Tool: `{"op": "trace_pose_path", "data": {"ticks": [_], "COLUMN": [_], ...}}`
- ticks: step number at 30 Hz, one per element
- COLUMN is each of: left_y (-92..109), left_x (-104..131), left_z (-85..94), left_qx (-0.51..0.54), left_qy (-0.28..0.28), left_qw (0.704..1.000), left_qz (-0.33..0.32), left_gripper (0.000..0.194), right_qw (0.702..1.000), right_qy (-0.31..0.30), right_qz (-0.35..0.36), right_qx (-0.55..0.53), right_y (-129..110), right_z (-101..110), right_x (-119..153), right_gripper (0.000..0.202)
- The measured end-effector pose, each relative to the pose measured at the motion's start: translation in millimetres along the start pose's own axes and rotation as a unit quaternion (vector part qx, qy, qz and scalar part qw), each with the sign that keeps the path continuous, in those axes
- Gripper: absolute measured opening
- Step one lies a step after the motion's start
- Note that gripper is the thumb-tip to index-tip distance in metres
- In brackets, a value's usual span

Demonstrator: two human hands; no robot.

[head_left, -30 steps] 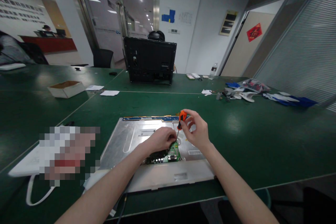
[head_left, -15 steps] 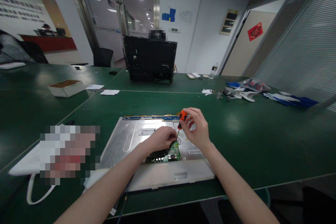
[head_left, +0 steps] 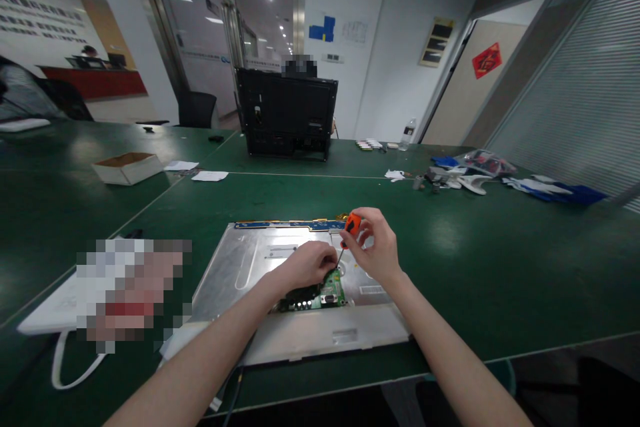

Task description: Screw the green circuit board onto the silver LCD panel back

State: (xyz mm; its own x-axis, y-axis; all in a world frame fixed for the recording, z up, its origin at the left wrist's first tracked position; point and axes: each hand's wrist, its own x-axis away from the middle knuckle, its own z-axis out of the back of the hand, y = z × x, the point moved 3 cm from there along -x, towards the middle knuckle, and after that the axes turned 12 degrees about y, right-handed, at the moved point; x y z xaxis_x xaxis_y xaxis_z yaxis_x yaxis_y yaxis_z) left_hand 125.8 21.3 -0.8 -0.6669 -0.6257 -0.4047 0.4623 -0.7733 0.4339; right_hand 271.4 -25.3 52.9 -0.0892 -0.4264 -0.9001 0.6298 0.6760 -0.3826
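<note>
Leaning further toward the right palm than half a second ago, the orange-handled screwdriver (head_left: pixel 353 224) sits pinched in the fingertips of the right hand (head_left: pixel 379 248); its changed angle suggests turning or re-angling (a guess, the tip being partly hidden). Below that grip lies the green circuit board (head_left: pixel 336 288) on the metal panel (head_left: pixel 227 270). Beside the shaft, the left hand (head_left: pixel 311 261) keeps its place, fingers bunched; whether they grasp anything, I cannot tell.
</note>
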Motion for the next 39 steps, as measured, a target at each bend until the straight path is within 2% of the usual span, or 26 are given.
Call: {"op": "trace_pose_path", "data": {"ticks": [16,23,28,39], "left_y": [0.6,2.5,2.3,1.1], "left_x": [-0.9,-1.1,-0.9,-0.7], "left_z": [-0.2,2.4,2.4,1.2], "left_qx": [0.002,0.0,0.005,0.007], "left_qy": [-0.007,-0.01,-0.01,-0.007], "left_qw": [1.0,1.0,1.0,1.0], "left_qz": [0.003,0.004,0.004,0.003], "left_gripper": [0.013,0.013,0.012,0.014], "right_qw": [1.0,1.0,1.0,1.0], "right_qy": [-0.005,-0.006,-0.008,-0.006], "right_qz": [-0.017,0.007,0.001,-0.024], "right_qx": [0.004,0.0,0.003,-0.001], "right_y": [0.8,-1.3,-1.9,-0.1], "right_z": [0.2,2.0,2.1,0.6], "right_x": [1.1,-2.2,-2.6,0.8], "right_gripper": [0.038,0.032,0.032,0.04]}}
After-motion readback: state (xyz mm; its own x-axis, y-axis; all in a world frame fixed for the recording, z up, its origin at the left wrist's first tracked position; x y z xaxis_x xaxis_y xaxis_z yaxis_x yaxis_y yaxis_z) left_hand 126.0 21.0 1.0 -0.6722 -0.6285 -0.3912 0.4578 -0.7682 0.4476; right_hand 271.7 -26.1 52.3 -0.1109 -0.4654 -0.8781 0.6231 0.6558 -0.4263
